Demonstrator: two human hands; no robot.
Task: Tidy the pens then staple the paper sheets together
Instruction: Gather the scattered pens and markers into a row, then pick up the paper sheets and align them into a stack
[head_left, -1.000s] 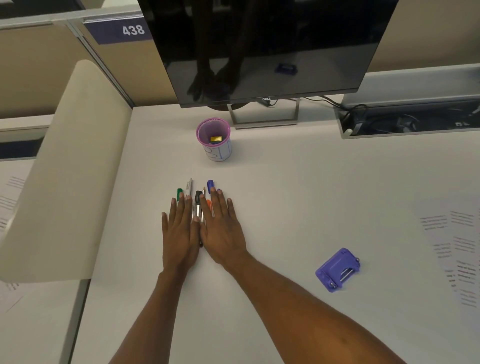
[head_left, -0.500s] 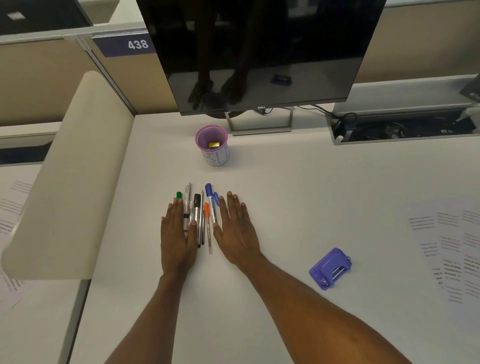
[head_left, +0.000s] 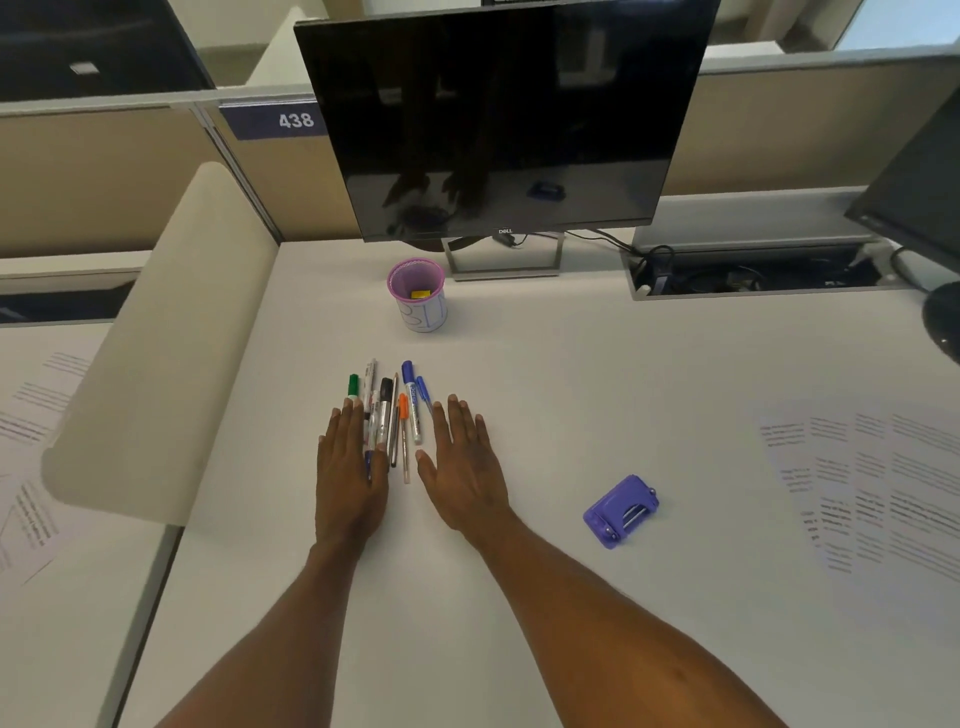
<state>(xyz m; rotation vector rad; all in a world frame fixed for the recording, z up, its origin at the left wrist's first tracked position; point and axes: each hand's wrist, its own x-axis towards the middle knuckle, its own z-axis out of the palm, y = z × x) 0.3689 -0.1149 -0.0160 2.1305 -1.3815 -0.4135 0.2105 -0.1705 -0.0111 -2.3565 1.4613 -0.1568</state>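
From my head camera, looking down at the white desk (head_left: 519, 597), both my hands lie flat, palms down, on either side of the loose bunch of pens and markers (head_left: 390, 421).

My left hand (head_left: 350, 467) has its fingers straight and pressed close together. They rest over the left part of the bunch, and the lower ends of several pens are hidden beneath them. The green-capped marker (head_left: 353, 385) pokes out just past my fingertips.

My right hand (head_left: 462, 467) lies just to the right of the bunch, its fingers straight and slightly spread, the thumb angled out toward the pens. The slim blue pen (head_left: 423, 392) ends right by my index finger; I cannot tell whether they touch.

Between my hands lie the black-capped marker (head_left: 385, 392), the orange-capped pen (head_left: 403, 415) and the blue-capped white marker (head_left: 411, 400), roughly parallel and pointing away from me.

Beyond them stands the purple mesh pen cup (head_left: 426, 314), upright, with something small and yellow inside. Behind it is the black flat monitor (head_left: 493, 119) on its stand.

The small purple plastic stapler (head_left: 621, 512) lies well apart to the right of my right hand. Farther right, the printed paper sheets (head_left: 883, 483) are fanned out, overlapping, near the desk's edge.
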